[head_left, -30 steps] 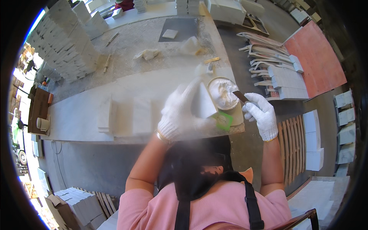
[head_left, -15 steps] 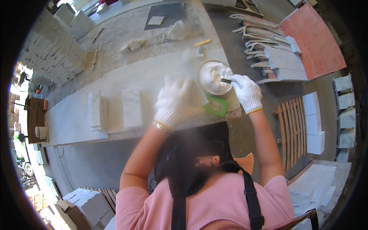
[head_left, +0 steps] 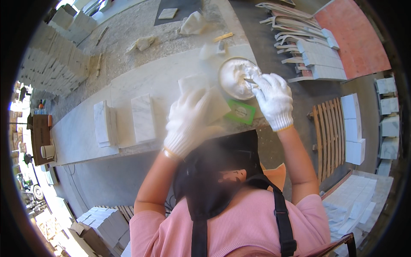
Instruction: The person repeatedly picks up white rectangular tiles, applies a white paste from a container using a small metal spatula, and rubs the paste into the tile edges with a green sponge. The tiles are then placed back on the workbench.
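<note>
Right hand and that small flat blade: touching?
Touching: the head view shows the gloved right hand closed on the small flat blade, whose tip sticks out.

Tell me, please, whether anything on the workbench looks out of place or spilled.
One crumpled, cloth-like piece and a second piece lie loose on the workbench's dusty grey area, which looks untidy. Haze blurs the view around the left hand, so small spills there cannot be judged.

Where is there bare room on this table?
Bare: front left of the table, between cardboard box and stacked tiles; also, though dusty, between nearer stick and rag. Crowded: front right, with bowl, green card, left hand, right hand.
</note>
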`<state>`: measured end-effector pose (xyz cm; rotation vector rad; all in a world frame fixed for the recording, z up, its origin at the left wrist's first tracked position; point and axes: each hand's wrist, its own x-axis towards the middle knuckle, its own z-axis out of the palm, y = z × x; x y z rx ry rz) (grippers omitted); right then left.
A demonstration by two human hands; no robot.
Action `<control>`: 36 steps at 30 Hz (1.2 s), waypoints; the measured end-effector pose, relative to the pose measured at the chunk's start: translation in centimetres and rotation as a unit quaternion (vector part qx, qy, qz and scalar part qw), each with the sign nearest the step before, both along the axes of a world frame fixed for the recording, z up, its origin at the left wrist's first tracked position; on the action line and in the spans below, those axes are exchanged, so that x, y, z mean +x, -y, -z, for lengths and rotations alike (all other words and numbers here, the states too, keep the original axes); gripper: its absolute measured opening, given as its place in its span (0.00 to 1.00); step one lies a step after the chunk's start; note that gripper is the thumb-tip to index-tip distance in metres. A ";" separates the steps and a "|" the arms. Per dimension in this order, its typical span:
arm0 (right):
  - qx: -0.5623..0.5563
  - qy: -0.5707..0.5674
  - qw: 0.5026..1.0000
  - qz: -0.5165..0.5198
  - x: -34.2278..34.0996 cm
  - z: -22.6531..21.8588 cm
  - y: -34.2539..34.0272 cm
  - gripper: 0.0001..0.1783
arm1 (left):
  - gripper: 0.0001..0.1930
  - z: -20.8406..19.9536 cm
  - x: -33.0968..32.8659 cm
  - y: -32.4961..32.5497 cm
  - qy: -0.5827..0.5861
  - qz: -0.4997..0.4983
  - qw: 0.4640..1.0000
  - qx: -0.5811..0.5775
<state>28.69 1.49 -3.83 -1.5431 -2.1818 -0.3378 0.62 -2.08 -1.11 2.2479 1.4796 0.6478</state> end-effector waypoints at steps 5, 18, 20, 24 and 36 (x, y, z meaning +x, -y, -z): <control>-0.080 -0.053 0.992 -0.077 -1.5 0.5 6.0 0.25 | 0.42 0.0 -1.6 -0.4 -0.036 0.052 0.998 -0.001; -0.201 -0.015 0.979 -0.043 -1.7 3.5 6.7 0.30 | 0.36 0.0 -1.3 0.2 -0.041 0.102 0.993 0.032; -0.237 -0.107 0.965 -0.024 -0.9 2.6 7.1 0.31 | 0.36 0.2 -1.5 0.1 -0.037 0.107 0.993 0.040; -0.393 -0.553 0.733 0.041 -0.3 0.8 8.5 0.40 | 0.36 0.5 -1.8 -0.3 -0.016 0.120 0.992 0.038; -0.341 -0.601 0.723 -0.007 -6.6 -1.0 7.0 0.45 | 0.34 0.7 -2.2 -0.7 -0.011 0.137 0.990 0.022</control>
